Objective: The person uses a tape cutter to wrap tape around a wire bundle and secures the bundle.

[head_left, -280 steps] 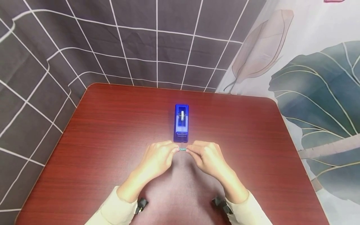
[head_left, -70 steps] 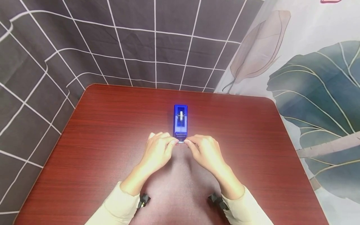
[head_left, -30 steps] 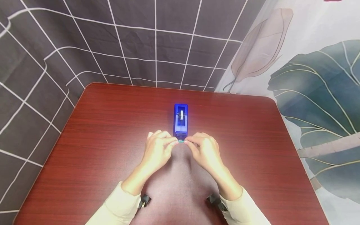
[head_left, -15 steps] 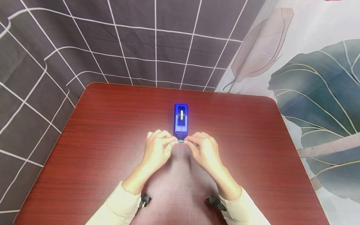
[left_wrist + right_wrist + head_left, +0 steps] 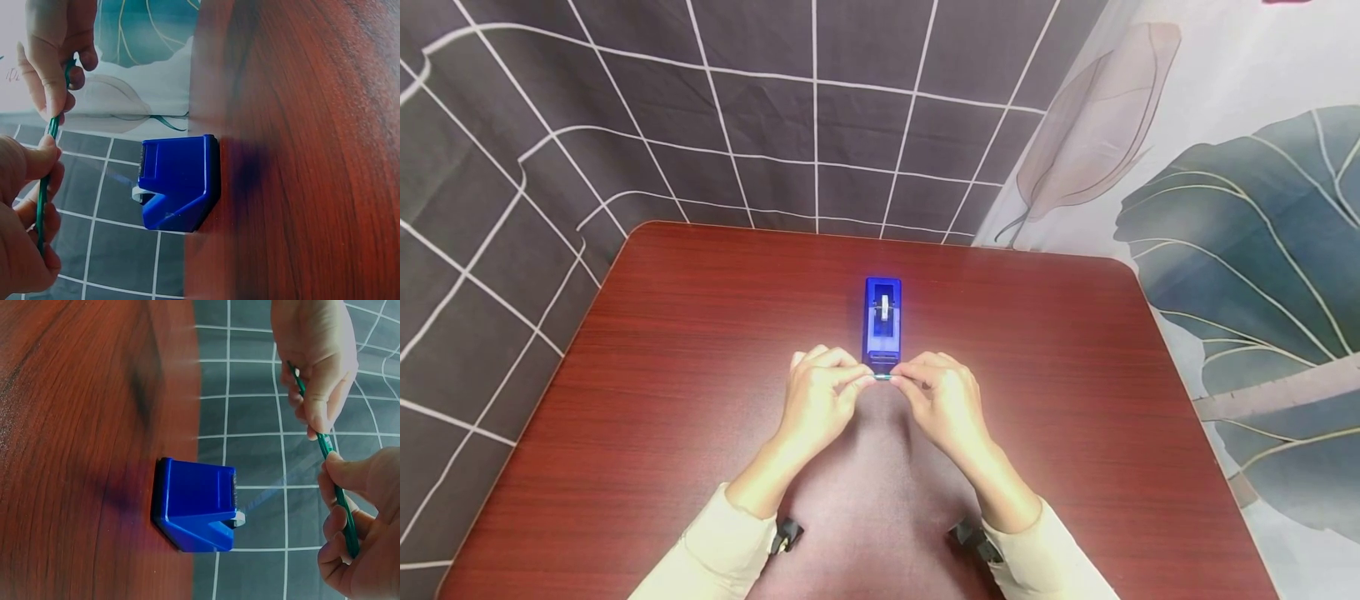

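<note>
A thin green, pencil-like stick (image 5: 349, 528) is held level between my two hands, just in front of a blue tape dispenser (image 5: 883, 343). My left hand (image 5: 822, 398) pinches one part of it between thumb and fingers. My right hand (image 5: 946, 400) pinches the other part, with the two thumbs close together. In the right wrist view, a clear strip of tape (image 5: 267, 495) runs from the dispenser's cutter edge toward the stick between the fingertips. How the tape lies on the stick is too small to tell. A white tape roll (image 5: 885, 307) sits in the dispenser.
The dispenser stands on a reddish-brown wooden table (image 5: 715, 292). Behind and left hangs a dark grey curtain (image 5: 760, 108) with a white grid; a leaf-patterned curtain (image 5: 1247, 225) hangs at the right. Black wrist devices (image 5: 786, 536) show below the cream sleeves (image 5: 718, 533).
Compared with about nine seconds ago, both hands and the stick are farther forward, right at the dispenser's front end. Over the last second they have stayed nearly still.
</note>
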Demonstrator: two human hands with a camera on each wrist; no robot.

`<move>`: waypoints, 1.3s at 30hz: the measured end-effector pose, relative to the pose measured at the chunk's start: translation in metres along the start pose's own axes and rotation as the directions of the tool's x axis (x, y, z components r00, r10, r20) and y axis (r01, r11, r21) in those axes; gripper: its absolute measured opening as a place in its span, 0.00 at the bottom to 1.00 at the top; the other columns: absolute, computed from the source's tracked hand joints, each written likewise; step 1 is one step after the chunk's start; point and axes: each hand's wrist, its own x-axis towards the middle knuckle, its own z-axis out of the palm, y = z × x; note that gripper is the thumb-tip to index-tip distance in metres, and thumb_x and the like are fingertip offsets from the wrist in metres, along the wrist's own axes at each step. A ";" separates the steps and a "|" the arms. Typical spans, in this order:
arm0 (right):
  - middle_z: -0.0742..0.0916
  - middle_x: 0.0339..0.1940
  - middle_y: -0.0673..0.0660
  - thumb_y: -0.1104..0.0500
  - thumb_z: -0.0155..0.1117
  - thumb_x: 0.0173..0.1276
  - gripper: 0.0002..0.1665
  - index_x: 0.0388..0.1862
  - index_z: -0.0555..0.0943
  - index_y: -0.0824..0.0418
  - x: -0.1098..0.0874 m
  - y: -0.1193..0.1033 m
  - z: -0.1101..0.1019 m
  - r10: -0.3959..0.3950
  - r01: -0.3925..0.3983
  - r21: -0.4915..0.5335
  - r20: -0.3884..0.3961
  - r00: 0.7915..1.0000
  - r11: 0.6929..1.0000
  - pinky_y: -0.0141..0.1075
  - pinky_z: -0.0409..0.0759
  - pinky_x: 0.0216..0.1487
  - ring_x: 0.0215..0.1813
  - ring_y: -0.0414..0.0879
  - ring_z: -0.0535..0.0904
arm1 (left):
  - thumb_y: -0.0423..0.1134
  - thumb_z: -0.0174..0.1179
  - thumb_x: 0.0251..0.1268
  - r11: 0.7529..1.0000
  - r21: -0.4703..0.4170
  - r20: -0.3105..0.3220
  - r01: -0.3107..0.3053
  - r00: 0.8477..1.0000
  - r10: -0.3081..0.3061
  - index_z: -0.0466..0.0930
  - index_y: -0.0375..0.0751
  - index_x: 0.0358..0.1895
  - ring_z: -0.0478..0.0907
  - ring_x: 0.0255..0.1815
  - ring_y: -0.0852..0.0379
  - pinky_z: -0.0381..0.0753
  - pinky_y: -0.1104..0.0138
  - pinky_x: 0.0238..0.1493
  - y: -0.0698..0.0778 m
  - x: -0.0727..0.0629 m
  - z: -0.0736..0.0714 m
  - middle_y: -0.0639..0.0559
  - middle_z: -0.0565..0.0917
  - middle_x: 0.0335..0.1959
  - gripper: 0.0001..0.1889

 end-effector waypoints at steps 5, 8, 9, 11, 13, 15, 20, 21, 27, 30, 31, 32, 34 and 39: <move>0.88 0.28 0.48 0.64 0.78 0.57 0.05 0.32 0.91 0.57 0.000 0.001 0.000 -0.009 0.009 -0.001 0.002 1.000 1.000 0.39 0.76 0.30 0.29 0.42 0.79 | 0.36 0.75 0.53 1.000 0.011 0.049 0.027 0.998 -0.027 0.92 0.44 0.31 0.77 0.30 0.54 0.67 0.56 0.37 0.000 0.000 -0.001 0.58 0.85 0.26 0.02; 0.88 0.28 0.48 0.64 0.78 0.57 0.05 0.32 0.91 0.57 0.000 0.002 -0.001 -0.017 0.017 0.001 0.002 1.000 1.000 0.39 0.76 0.30 0.30 0.42 0.79 | 0.37 0.74 0.56 0.998 0.013 0.095 0.058 0.994 -0.059 0.91 0.44 0.32 0.78 0.32 0.55 0.68 0.57 0.38 -0.001 0.000 -0.001 0.57 0.86 0.27 0.03; 0.88 0.28 0.48 0.64 0.78 0.57 0.05 0.32 0.91 0.57 0.000 0.002 -0.001 -0.021 0.021 0.003 0.001 1.000 1.000 0.39 0.76 0.30 0.30 0.43 0.79 | 0.37 0.73 0.57 0.998 0.012 0.114 0.069 0.991 -0.070 0.91 0.44 0.33 0.79 0.32 0.55 0.68 0.57 0.39 0.000 0.001 -0.002 0.57 0.86 0.28 0.03; 0.88 0.28 0.48 0.64 0.78 0.57 0.05 0.32 0.91 0.57 0.000 0.003 -0.001 -0.032 0.032 0.005 -0.001 0.999 0.999 0.39 0.76 0.30 0.30 0.43 0.79 | 0.38 0.72 0.59 0.996 0.012 0.145 0.087 0.985 -0.087 0.91 0.44 0.34 0.79 0.32 0.55 0.68 0.57 0.39 0.000 0.001 -0.003 0.57 0.86 0.29 0.03; 0.88 0.28 0.48 0.65 0.79 0.56 0.05 0.32 0.91 0.58 0.000 0.004 0.000 -0.044 0.044 0.007 -0.003 0.999 0.999 0.39 0.76 0.30 0.30 0.44 0.80 | 0.38 0.70 0.62 0.995 0.020 0.175 0.096 0.980 -0.098 0.91 0.44 0.35 0.78 0.31 0.55 0.68 0.57 0.39 0.000 0.002 -0.004 0.56 0.87 0.30 0.03; 0.88 0.28 0.48 0.65 0.79 0.56 0.05 0.32 0.91 0.58 0.000 0.005 0.000 -0.055 0.055 0.008 -0.005 0.998 0.998 0.39 0.76 0.30 0.31 0.44 0.80 | 0.38 0.68 0.64 0.995 0.035 0.198 0.097 0.975 -0.102 0.91 0.44 0.35 0.77 0.29 0.55 0.68 0.57 0.39 0.000 0.002 -0.005 0.56 0.87 0.29 0.04; 0.88 0.28 0.48 0.64 0.78 0.58 0.04 0.32 0.90 0.58 -0.001 0.007 0.001 -0.071 0.071 0.000 0.004 0.997 0.997 0.39 0.77 0.31 0.31 0.44 0.81 | 0.38 0.66 0.66 0.994 0.055 0.217 0.097 0.970 -0.106 0.92 0.44 0.34 0.76 0.25 0.55 0.68 0.57 0.36 -0.003 0.001 -0.004 0.55 0.86 0.25 0.06; 0.88 0.28 0.48 0.64 0.78 0.58 0.04 0.33 0.90 0.58 -0.001 0.008 0.001 -0.071 0.071 -0.002 0.009 0.997 0.997 0.39 0.77 0.30 0.31 0.43 0.80 | 0.38 0.66 0.66 0.994 0.052 0.216 0.097 0.971 -0.106 0.92 0.44 0.34 0.76 0.25 0.55 0.68 0.57 0.35 -0.003 0.001 -0.004 0.55 0.86 0.24 0.06; 0.87 0.27 0.47 0.62 0.76 0.61 0.03 0.35 0.90 0.57 0.002 0.008 -0.002 -0.033 0.033 -0.005 0.071 0.997 0.999 0.35 0.74 0.27 0.25 0.38 0.74 | 0.37 0.67 0.64 0.996 0.037 0.187 0.087 0.978 -0.093 0.92 0.45 0.34 0.72 0.23 0.56 0.67 0.57 0.35 -0.004 0.000 -0.003 0.57 0.83 0.22 0.04; 0.87 0.27 0.48 0.60 0.74 0.64 0.03 0.36 0.91 0.57 0.004 0.006 -0.004 0.004 -0.002 -0.021 0.105 0.994 1.000 0.37 0.74 0.27 0.24 0.38 0.75 | 0.37 0.68 0.63 0.996 0.046 0.178 0.071 0.981 -0.079 0.92 0.45 0.33 0.71 0.23 0.57 0.67 0.57 0.36 -0.004 0.000 -0.003 0.57 0.82 0.22 0.03; 0.87 0.26 0.48 0.59 0.73 0.66 0.03 0.35 0.91 0.57 0.005 0.005 -0.004 0.026 -0.022 -0.032 0.120 0.992 0.999 0.38 0.75 0.27 0.24 0.39 0.75 | 0.37 0.69 0.62 0.997 0.050 0.175 0.063 0.982 -0.071 0.91 0.45 0.33 0.71 0.23 0.56 0.67 0.57 0.36 -0.004 0.000 -0.003 0.57 0.82 0.21 0.03; 0.87 0.26 0.48 0.58 0.72 0.67 0.04 0.33 0.91 0.56 0.006 0.004 -0.005 0.050 -0.044 -0.044 0.138 0.989 0.998 0.39 0.75 0.27 0.24 0.39 0.76 | 0.37 0.69 0.62 0.997 0.052 0.172 0.056 0.983 -0.064 0.91 0.45 0.33 0.71 0.23 0.56 0.66 0.57 0.36 -0.004 0.000 -0.003 0.57 0.82 0.21 0.03; 0.87 0.24 0.46 0.57 0.70 0.69 0.07 0.30 0.90 0.53 0.008 0.002 -0.006 0.102 -0.090 -0.075 0.178 0.979 0.993 0.41 0.75 0.27 0.23 0.39 0.75 | 0.37 0.69 0.62 0.997 0.058 0.165 0.042 0.985 -0.051 0.91 0.45 0.32 0.72 0.24 0.56 0.67 0.57 0.36 -0.003 0.000 -0.002 0.56 0.82 0.22 0.03; 0.85 0.24 0.45 0.56 0.69 0.69 0.09 0.28 0.88 0.52 0.009 0.001 -0.008 0.159 -0.139 -0.101 0.231 0.960 0.985 0.41 0.75 0.28 0.24 0.40 0.75 | 0.37 0.69 0.61 0.997 0.065 0.166 0.028 0.985 -0.038 0.91 0.45 0.32 0.73 0.24 0.55 0.67 0.57 0.36 -0.003 -0.001 -0.001 0.57 0.83 0.22 0.03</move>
